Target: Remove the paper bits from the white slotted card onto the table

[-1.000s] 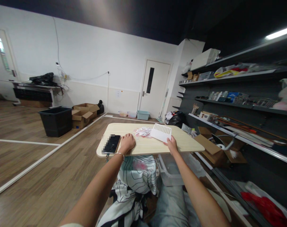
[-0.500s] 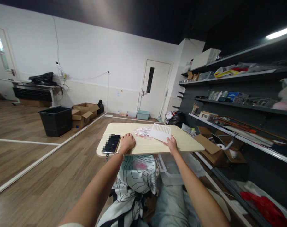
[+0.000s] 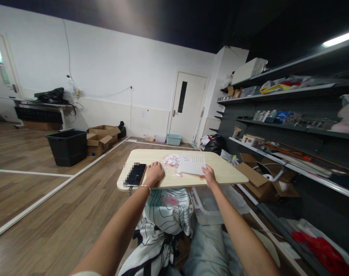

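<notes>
Closed on the near right corner of a white slotted panel, the right hand's grip is narrow, with the thumb side toward the panel and the fingers going partly out of sight beneath it. The right forearm reaches forward and inward from the lower right, the elbow outside the legs, the wrist close to the near edge of the pale wooden desk. The left forearm comes up from the lower left at a slant, a thin bracelet at its wrist, and the left hand rests palm down on the desk with knuckles upward and fingers bent; whether that grip encloses anything cannot be told. Just beside it, on its left, lies a dark phone, partly pixelated. The panel is over the middle of the desk, its row of slots along the far side and its plain part nearer the person; whether its underside touches the desktop is unclear. Its left edge meets a loose heap of white shreds with pinkish patches. Below the desk's near edge are a clear plastic bin and a black-and-white patterned cloth.
</notes>
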A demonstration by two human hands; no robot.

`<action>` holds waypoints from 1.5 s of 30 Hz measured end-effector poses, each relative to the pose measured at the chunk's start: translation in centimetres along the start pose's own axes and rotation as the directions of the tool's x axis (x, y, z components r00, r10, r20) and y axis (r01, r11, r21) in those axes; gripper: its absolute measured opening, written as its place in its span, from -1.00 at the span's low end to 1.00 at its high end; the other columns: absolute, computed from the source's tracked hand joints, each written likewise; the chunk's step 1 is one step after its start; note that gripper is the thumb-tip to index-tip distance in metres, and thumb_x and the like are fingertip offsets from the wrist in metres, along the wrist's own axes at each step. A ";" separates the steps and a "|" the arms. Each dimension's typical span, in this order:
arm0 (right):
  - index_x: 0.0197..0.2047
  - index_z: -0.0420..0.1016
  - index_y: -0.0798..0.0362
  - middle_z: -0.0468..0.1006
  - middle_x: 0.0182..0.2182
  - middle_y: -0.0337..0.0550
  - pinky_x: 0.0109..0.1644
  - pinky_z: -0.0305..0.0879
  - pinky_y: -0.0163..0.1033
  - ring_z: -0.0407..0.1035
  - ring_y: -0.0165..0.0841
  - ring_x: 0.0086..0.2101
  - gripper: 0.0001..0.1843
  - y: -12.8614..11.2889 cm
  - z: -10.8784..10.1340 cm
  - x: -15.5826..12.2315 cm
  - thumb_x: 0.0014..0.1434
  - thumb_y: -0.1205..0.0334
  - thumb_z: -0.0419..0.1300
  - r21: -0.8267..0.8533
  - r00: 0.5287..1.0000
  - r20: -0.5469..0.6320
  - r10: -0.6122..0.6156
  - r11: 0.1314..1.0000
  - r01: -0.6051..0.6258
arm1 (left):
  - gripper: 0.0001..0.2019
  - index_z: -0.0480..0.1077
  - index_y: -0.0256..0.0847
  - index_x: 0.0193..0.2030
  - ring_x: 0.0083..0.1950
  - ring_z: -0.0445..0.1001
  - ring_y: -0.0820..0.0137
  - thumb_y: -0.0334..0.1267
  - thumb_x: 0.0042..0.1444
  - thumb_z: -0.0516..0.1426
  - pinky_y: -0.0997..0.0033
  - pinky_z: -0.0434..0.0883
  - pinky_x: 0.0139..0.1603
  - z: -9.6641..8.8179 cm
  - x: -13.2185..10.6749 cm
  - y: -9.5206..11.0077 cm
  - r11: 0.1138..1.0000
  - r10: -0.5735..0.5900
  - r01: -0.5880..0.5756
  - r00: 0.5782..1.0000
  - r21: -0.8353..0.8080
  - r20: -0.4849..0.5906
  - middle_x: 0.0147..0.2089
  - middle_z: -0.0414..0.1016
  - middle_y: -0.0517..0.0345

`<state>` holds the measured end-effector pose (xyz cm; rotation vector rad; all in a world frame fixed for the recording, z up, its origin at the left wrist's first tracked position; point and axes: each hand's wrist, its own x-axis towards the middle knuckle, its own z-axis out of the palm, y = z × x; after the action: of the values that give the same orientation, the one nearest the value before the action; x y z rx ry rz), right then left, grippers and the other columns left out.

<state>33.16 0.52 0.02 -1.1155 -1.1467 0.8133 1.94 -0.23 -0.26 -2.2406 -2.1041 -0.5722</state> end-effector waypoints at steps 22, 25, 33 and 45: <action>-0.34 0.47 0.03 0.54 -0.44 -0.14 -0.60 0.23 -0.30 0.35 -0.30 -0.47 -0.65 0.0 0.1 0.0 -0.15 -0.03 0.24 -0.078 0.999 -0.039 -0.038 0.996 0.035 | -0.56 0.42 -0.28 0.15 0.31 0.38 0.07 -0.22 0.40 -0.18 0.05 0.24 0.29 -0.3 -0.1 0.0 1.000 0.004 -0.004 1.000 -0.003 0.008 0.30 0.45 -0.24; -0.31 0.47 0.03 0.57 -0.38 -0.11 -0.58 0.27 -0.30 0.38 -0.29 -0.43 -0.62 0.1 0.2 0.1 -0.16 -0.05 0.22 -0.089 0.995 -0.091 -0.052 0.995 0.044 | -0.56 0.42 -0.29 0.16 0.31 0.38 0.07 -0.22 0.40 -0.18 0.05 0.24 0.29 -0.3 -0.2 0.0 1.000 0.007 -0.007 1.000 -0.002 0.002 0.30 0.45 -0.24; -0.29 0.48 0.02 0.57 -0.39 -0.13 -0.55 0.30 -0.30 0.41 -0.27 -0.40 -0.61 -0.1 0.1 -0.1 -0.15 -0.05 0.27 -0.061 0.999 -0.014 -0.037 0.997 0.037 | -0.56 0.42 -0.29 0.16 0.30 0.39 0.07 -0.21 0.40 -0.18 0.06 0.25 0.28 -0.2 -0.2 0.0 1.000 0.003 -0.003 1.000 0.004 -0.002 0.29 0.46 -0.24; -0.23 0.58 0.05 0.61 -0.42 -0.15 -0.57 0.24 -0.37 0.43 -0.30 -0.42 -0.61 -1.0 0.1 -0.6 -0.11 -0.01 0.35 -0.099 0.967 0.253 -0.003 0.995 0.029 | -0.56 0.42 -0.28 0.15 0.32 0.38 0.06 -0.21 0.40 -0.18 0.04 0.25 0.29 -0.3 -0.2 0.0 1.000 0.007 -0.007 1.000 -0.017 0.001 0.29 0.46 -0.24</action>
<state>32.90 -0.32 0.80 -1.1064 -1.4215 0.9115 1.89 -0.52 0.01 -2.2569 -2.0997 -0.5910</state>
